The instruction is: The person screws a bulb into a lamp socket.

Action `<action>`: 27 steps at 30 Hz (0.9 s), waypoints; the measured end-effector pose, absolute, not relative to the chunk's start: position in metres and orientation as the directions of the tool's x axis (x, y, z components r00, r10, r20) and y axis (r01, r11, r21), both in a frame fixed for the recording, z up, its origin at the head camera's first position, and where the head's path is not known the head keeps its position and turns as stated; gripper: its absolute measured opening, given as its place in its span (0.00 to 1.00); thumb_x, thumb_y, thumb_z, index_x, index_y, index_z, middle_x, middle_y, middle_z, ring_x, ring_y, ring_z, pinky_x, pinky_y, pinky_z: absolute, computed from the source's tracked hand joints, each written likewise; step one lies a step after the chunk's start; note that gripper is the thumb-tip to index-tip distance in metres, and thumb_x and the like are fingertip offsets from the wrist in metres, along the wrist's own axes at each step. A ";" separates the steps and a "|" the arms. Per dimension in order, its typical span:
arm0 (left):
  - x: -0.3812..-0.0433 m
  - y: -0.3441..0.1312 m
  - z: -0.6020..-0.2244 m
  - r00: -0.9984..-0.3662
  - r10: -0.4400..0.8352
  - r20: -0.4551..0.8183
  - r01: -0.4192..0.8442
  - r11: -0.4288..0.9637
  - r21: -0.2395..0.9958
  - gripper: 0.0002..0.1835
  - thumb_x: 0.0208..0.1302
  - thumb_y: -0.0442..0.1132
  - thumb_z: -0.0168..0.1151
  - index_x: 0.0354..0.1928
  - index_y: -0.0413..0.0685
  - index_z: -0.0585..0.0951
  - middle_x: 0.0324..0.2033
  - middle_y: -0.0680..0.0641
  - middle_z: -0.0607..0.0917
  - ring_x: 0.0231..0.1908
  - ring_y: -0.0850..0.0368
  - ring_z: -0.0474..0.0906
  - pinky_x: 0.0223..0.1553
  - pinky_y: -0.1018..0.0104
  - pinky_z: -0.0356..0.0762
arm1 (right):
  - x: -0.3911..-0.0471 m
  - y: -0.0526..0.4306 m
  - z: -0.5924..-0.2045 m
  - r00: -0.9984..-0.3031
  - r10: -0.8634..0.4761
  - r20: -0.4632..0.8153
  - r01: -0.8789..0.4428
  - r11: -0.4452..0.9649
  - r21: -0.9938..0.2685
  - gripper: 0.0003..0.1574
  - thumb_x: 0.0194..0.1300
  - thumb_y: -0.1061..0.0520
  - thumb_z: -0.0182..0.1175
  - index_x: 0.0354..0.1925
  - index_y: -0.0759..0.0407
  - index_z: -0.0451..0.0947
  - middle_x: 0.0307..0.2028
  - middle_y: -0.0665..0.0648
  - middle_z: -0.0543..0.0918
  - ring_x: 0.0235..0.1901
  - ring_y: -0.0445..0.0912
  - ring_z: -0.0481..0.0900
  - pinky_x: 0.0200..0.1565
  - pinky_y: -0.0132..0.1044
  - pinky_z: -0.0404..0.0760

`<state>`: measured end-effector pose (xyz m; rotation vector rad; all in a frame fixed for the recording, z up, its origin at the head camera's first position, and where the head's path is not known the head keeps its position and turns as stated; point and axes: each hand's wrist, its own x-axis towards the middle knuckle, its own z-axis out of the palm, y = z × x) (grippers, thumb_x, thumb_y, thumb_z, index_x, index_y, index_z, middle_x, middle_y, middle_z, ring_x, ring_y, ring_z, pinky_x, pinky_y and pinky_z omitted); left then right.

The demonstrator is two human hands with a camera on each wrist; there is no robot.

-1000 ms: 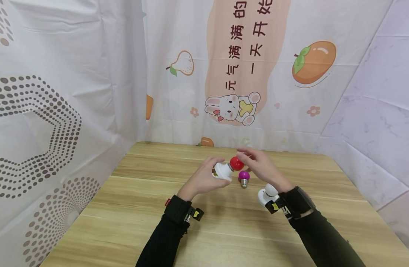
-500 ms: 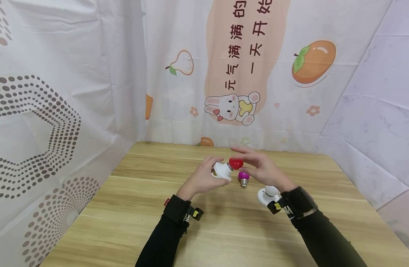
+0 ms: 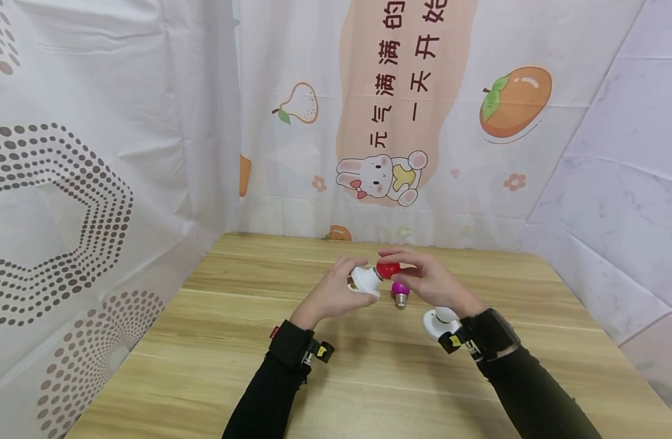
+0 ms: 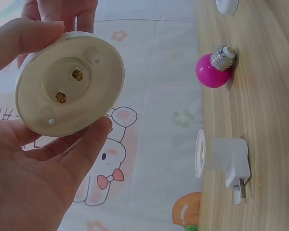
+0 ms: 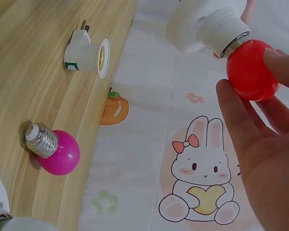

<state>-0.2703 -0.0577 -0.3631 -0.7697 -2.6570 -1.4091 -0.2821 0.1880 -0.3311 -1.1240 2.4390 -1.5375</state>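
My left hand [image 3: 338,291] grips a white lamp holder [image 3: 366,281] by its round base, held above the table. In the left wrist view the hollow underside of the holder [image 4: 70,84] shows two brass screws. A red bulb [image 5: 253,71] sits at the holder's mouth, with part of its metal screw base still visible. My right hand [image 3: 426,277] pinches the red bulb between thumb and fingers. Beneath the hands, a magenta bulb [image 3: 400,289] lies on the table, its silver screw end [image 5: 42,142] bare.
A white plug-in socket [image 4: 221,156] with metal prongs lies on the wooden table [image 3: 325,390]; the left hand hides it in the head view. Near the right wrist stands another white lamp holder [image 3: 433,326] with a white bulb [image 3: 446,313]. A printed curtain [image 3: 292,183] hangs behind the table.
The right hand's fingers spread away from the red bulb half a second ago and have now come back around it. The left hand and lamp holder stay nearly still.
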 end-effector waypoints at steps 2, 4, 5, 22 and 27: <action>-0.270 -0.058 -0.363 -0.877 0.408 0.255 0.440 0.465 0.768 0.41 0.55 0.50 0.75 0.69 0.44 0.72 0.56 0.48 0.74 0.50 0.55 0.74 0.50 0.62 0.79 | -0.281 0.187 -0.331 -0.746 -0.589 0.312 -0.540 0.260 -0.801 0.25 0.68 0.71 0.61 0.62 0.60 0.79 0.69 0.62 0.70 0.63 0.58 0.75 0.56 0.36 0.80; -0.271 -0.058 -0.364 -0.877 0.409 0.254 0.439 0.466 0.768 0.41 0.55 0.50 0.75 0.69 0.44 0.72 0.56 0.48 0.74 0.49 0.56 0.74 0.49 0.62 0.79 | -0.280 0.186 -0.330 -0.756 -0.581 0.303 -0.533 0.277 -0.799 0.25 0.69 0.69 0.61 0.63 0.59 0.79 0.69 0.62 0.70 0.62 0.58 0.76 0.56 0.36 0.80; -0.270 -0.058 -0.364 -0.877 0.409 0.253 0.439 0.466 0.768 0.41 0.55 0.50 0.75 0.69 0.44 0.72 0.56 0.48 0.74 0.49 0.56 0.74 0.49 0.62 0.79 | -0.279 0.186 -0.329 -0.761 -0.576 0.298 -0.529 0.286 -0.799 0.25 0.69 0.68 0.62 0.63 0.59 0.79 0.69 0.61 0.70 0.62 0.57 0.76 0.55 0.35 0.81; -0.273 -0.059 -0.365 -0.861 0.431 0.269 0.466 0.460 0.755 0.41 0.54 0.50 0.75 0.69 0.44 0.73 0.55 0.48 0.74 0.48 0.56 0.73 0.47 0.63 0.78 | -0.279 0.179 -0.327 -0.822 -0.513 0.249 -0.491 0.414 -0.767 0.26 0.72 0.53 0.63 0.67 0.52 0.77 0.63 0.56 0.77 0.56 0.53 0.77 0.55 0.45 0.81; -0.273 -0.057 -0.366 -0.859 0.435 0.271 0.467 0.448 0.762 0.40 0.55 0.49 0.75 0.69 0.43 0.72 0.54 0.49 0.74 0.48 0.56 0.73 0.47 0.63 0.78 | -0.280 0.179 -0.329 -0.846 -0.480 0.232 -0.467 0.457 -0.758 0.27 0.73 0.48 0.62 0.67 0.50 0.77 0.63 0.56 0.77 0.56 0.53 0.76 0.55 0.48 0.79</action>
